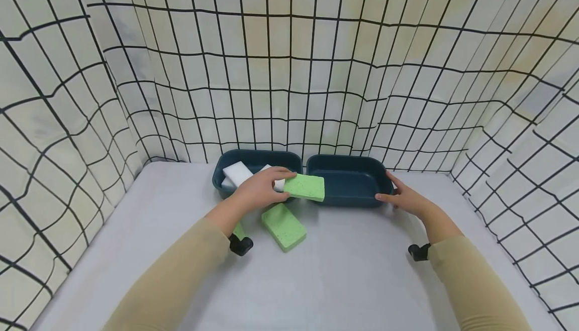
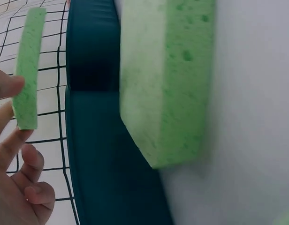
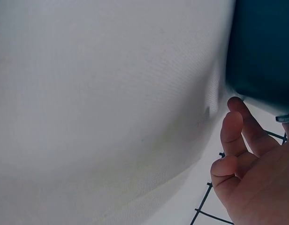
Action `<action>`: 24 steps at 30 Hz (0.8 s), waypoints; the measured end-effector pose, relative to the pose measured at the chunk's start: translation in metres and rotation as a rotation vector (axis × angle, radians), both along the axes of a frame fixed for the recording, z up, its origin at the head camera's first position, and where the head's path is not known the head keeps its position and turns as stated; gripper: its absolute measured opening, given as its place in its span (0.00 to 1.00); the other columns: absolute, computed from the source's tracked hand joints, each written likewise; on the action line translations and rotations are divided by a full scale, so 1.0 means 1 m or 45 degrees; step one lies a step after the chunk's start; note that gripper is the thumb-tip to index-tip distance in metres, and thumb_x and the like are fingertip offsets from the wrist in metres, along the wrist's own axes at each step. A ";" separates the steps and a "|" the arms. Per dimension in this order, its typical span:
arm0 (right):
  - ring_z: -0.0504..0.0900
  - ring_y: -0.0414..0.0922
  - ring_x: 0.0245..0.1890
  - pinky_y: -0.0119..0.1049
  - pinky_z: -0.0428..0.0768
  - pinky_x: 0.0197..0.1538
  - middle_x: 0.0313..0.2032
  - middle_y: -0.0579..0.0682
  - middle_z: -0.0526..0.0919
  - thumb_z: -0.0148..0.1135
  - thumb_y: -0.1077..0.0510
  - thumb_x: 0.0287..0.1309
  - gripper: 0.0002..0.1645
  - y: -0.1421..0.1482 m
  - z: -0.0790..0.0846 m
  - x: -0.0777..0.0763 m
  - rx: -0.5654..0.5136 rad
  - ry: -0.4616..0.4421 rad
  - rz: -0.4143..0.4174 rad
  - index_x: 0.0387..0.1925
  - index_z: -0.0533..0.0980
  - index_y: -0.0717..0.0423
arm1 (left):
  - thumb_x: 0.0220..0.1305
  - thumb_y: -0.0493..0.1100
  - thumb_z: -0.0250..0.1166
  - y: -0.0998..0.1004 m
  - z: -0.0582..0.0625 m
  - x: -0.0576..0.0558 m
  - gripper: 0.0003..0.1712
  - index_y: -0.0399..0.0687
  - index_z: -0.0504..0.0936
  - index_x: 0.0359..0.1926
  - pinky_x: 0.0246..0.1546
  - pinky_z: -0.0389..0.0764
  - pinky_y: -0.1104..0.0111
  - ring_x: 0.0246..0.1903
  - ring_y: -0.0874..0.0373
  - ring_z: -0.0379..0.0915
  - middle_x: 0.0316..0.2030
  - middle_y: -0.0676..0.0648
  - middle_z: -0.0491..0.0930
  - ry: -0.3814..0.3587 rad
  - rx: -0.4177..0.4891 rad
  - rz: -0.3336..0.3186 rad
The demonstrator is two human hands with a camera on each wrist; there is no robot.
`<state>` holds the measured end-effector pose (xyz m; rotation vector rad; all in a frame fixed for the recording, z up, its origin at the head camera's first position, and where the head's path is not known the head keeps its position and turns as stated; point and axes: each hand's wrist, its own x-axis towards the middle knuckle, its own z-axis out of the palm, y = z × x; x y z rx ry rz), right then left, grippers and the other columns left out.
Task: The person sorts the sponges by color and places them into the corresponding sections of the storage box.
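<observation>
My left hand [image 1: 262, 188] pinches a green sponge [image 1: 305, 188] by its left end, thumb below and fingers above. In the left wrist view this sponge [image 2: 29, 65] is seen edge-on between thumb and fingers. It is held up over the gap between two dark blue bins. The left bin [image 1: 258, 153] contains white blocks [image 1: 237, 173], partly hidden by my hand. My right hand [image 1: 407, 199] grips the front right corner of the right bin [image 1: 346, 201], thumb at the front and fingers along the side. In the right wrist view the lower fingers [image 3: 233, 124] curl beside the bin's base.
Another green sponge [image 1: 284, 226] lies on the white tabletop [image 1: 344, 270] before the left bin. A further green piece [image 1: 238, 230] shows partly behind my left wrist. Black netting [image 1: 289, 90] over pale cloth stands behind the bins and on both sides.
</observation>
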<state>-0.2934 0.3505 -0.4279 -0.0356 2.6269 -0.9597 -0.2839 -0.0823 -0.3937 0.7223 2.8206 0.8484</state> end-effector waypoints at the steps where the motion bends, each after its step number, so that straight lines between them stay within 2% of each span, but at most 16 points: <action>1: 0.76 0.51 0.39 0.53 0.70 0.50 0.49 0.62 0.73 0.61 0.28 0.58 0.65 0.001 0.000 0.000 -0.003 -0.006 0.006 0.79 0.31 0.39 | 0.62 0.52 0.67 0.004 0.000 -0.004 0.35 0.70 0.69 0.71 0.55 0.75 0.56 0.61 0.52 0.70 0.71 0.57 0.64 -0.007 -0.010 0.010; 4: 0.76 0.50 0.38 0.52 0.69 0.49 0.47 0.60 0.74 0.61 0.29 0.58 0.65 0.002 0.000 0.000 -0.006 -0.018 -0.002 0.79 0.31 0.38 | 0.63 0.53 0.66 0.017 0.001 -0.015 0.35 0.71 0.68 0.71 0.63 0.69 0.51 0.70 0.52 0.60 0.72 0.56 0.63 -0.015 -0.033 0.031; 7: 0.76 0.50 0.37 0.53 0.70 0.48 0.48 0.61 0.74 0.61 0.29 0.59 0.65 0.002 0.002 0.000 -0.011 -0.023 0.011 0.79 0.30 0.39 | 0.65 0.54 0.66 0.029 0.001 -0.026 0.34 0.70 0.68 0.71 0.66 0.66 0.51 0.72 0.51 0.56 0.73 0.55 0.62 -0.024 -0.032 0.036; 12: 0.76 0.51 0.38 0.53 0.69 0.50 0.50 0.62 0.74 0.62 0.29 0.58 0.65 0.001 0.001 -0.001 -0.018 -0.039 -0.017 0.79 0.31 0.37 | 0.66 0.52 0.66 0.046 0.000 -0.037 0.33 0.66 0.69 0.71 0.68 0.64 0.52 0.73 0.50 0.54 0.73 0.52 0.62 -0.075 -0.007 0.022; 15: 0.77 0.50 0.38 0.52 0.69 0.51 0.47 0.60 0.76 0.63 0.30 0.58 0.64 0.000 0.001 -0.001 -0.024 -0.044 -0.035 0.79 0.31 0.36 | 0.66 0.52 0.66 0.057 0.000 -0.042 0.33 0.66 0.69 0.71 0.68 0.63 0.52 0.73 0.50 0.54 0.73 0.51 0.62 -0.096 -0.020 0.018; 20: 0.76 0.51 0.37 0.53 0.69 0.50 0.44 0.59 0.76 0.62 0.32 0.60 0.64 -0.002 0.003 0.001 -0.020 -0.033 -0.017 0.79 0.30 0.38 | 0.65 0.54 0.67 0.075 -0.001 -0.051 0.33 0.68 0.70 0.70 0.67 0.65 0.53 0.72 0.50 0.57 0.72 0.53 0.64 -0.057 -0.076 0.016; 24: 0.76 0.50 0.38 0.54 0.69 0.51 0.47 0.61 0.76 0.61 0.33 0.62 0.63 -0.001 0.004 0.001 -0.003 -0.028 -0.008 0.79 0.29 0.39 | 0.65 0.54 0.66 0.091 -0.003 -0.060 0.32 0.71 0.71 0.70 0.67 0.63 0.51 0.71 0.47 0.58 0.71 0.55 0.65 -0.020 -0.149 -0.002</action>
